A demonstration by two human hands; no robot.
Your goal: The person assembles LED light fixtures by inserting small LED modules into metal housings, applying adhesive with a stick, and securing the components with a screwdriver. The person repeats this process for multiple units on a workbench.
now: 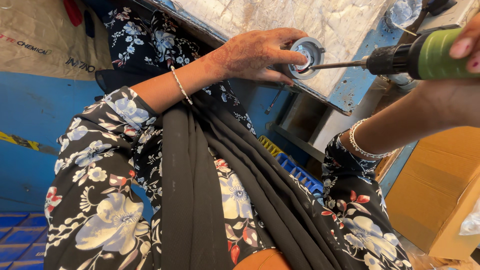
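Note:
My left hand (255, 54) grips a small round grey metal part (306, 57) and holds it down on the white padded top of a blue-edged workbench (350, 85). My right hand (452, 90) holds a green and black powered screwdriver (422, 57) at the top right. Its thin bit (335, 65) points left, and its tip meets the centre of the round part. A thin bracelet sits on my left wrist, a beaded one on my right.
A cardboard box (435, 195) stands at the lower right. Blue and yellow plastic crates (295, 170) lie under the bench, with more blue crates (20, 235) at the lower left. My dark floral clothing fills the middle. A brown sack (45, 40) is at the top left.

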